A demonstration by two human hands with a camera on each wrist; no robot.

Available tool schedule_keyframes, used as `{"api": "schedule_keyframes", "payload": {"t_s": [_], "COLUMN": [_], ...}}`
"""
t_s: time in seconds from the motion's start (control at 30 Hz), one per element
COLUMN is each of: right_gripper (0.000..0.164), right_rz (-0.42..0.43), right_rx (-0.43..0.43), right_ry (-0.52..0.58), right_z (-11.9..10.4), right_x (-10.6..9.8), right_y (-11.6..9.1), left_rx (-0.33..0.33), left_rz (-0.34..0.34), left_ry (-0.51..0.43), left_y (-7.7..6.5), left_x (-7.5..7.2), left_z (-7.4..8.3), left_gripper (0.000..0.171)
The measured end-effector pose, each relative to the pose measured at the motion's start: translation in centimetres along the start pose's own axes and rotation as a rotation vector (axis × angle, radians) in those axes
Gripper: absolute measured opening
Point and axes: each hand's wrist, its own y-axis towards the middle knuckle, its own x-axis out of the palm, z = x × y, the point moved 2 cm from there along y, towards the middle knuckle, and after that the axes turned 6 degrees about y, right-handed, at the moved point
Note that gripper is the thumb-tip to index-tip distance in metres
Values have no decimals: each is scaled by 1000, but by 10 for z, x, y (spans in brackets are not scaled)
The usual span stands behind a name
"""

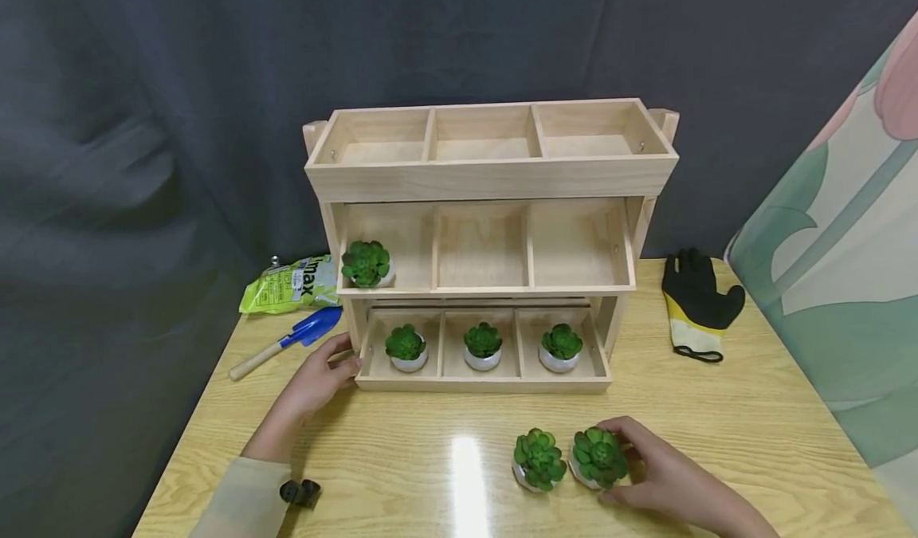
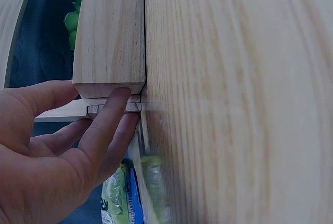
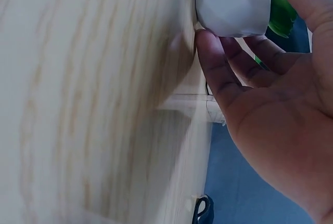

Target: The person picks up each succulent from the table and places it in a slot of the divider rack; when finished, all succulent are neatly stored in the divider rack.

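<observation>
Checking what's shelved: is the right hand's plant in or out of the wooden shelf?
Out: the right hand holds the potted plant in front of the wooden shelf, beside another plant.

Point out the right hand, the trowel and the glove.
Right hand [image 1: 663,478], head view, middle of the hand.
Trowel [image 1: 308,331], head view, on its blue blade.
Glove [image 1: 699,299], head view, on its black part.

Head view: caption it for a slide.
Left hand touching a three-tier wooden planter, right hand holding a potted succulent.
</observation>
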Motion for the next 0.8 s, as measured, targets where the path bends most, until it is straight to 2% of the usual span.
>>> {"api": "schedule_keyframes", "payload": {"t_s": [0.13,0.47,0.8], "right_gripper": [75,76,72], "right_rz": [7,23,24], "right_rx": [-27,1,-27], "right_ry": [11,-10,-4], "right_z": [0,0,-3], "right_x": [1,3,2], "right_y": [2,3,2], "left_rx": [-5,-3,5], "left_rz": [1,-1,-4], "left_ry": [0,-1,-1], "left_y": [1,0,0], "left_x": [0,0,-1], "left_z": [0,1,0], "left_gripper": [63,63,63]}}
